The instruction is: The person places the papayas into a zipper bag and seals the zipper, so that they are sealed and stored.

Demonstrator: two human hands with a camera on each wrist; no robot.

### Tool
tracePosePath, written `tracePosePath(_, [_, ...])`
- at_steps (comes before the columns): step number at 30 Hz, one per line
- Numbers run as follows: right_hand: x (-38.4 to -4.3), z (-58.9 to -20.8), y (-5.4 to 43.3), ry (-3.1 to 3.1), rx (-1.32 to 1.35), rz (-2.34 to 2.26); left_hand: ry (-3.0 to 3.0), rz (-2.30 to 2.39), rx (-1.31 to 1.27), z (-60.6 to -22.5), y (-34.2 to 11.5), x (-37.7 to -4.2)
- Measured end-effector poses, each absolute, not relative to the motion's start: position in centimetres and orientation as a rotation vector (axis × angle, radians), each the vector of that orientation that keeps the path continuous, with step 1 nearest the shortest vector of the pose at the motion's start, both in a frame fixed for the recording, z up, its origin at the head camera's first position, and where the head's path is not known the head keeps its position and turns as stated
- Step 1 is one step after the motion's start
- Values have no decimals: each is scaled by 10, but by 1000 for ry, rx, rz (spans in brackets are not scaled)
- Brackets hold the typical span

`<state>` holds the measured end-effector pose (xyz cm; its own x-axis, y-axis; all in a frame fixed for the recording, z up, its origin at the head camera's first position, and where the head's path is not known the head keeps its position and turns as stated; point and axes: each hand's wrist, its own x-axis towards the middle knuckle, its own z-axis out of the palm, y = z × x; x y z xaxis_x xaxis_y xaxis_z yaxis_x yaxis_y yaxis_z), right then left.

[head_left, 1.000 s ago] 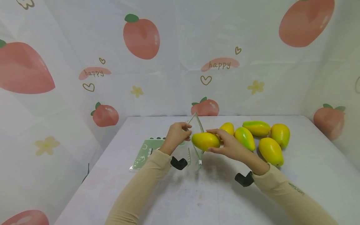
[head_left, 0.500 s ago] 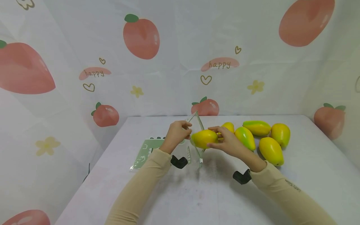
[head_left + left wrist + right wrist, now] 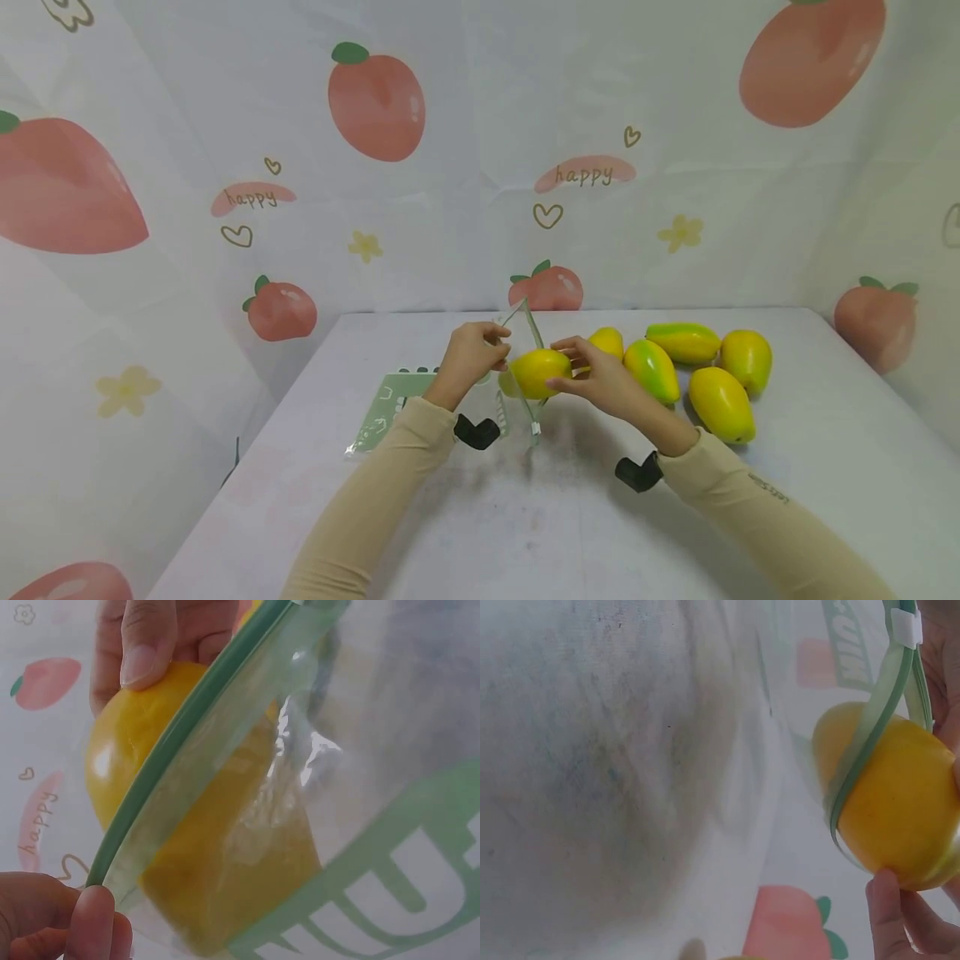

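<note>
A clear zip bag with green edging (image 3: pixel 533 327) and green print stands with its mouth spread toward the right. My left hand (image 3: pixel 472 354) pinches the rim of that mouth between thumb and fingers; the left wrist view shows this grip on the green zip strip (image 3: pixel 142 787). My right hand (image 3: pixel 600 379) holds a yellow mango (image 3: pixel 543 373) by its right end. The mango's left end is inside the bag, seen through the plastic, and the rest sticks out past the rim. A white slider (image 3: pixel 907 628) sits on the zip in the right wrist view.
Several yellow-green mangoes lie to the right, among them one mango (image 3: pixel 722 404) near the right forearm and one (image 3: pixel 682 342) farther back. A flat green printed packet (image 3: pixel 382 412) lies left on the white table (image 3: pixel 480 533). A fruit-patterned cloth (image 3: pixel 450 225) hangs behind.
My right hand has moved left, carrying the mango from outside the bag's mouth to partly inside it. The left hand stays at the rim.
</note>
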<state>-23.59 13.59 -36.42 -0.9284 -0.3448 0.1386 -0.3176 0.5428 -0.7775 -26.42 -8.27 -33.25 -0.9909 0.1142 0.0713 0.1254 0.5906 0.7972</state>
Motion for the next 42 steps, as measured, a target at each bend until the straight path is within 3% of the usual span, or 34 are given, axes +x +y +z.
tracePosePath(42, [-243,-377,114,2635,-700,-1395,-2761,-1369,-273,-334,-85,-265])
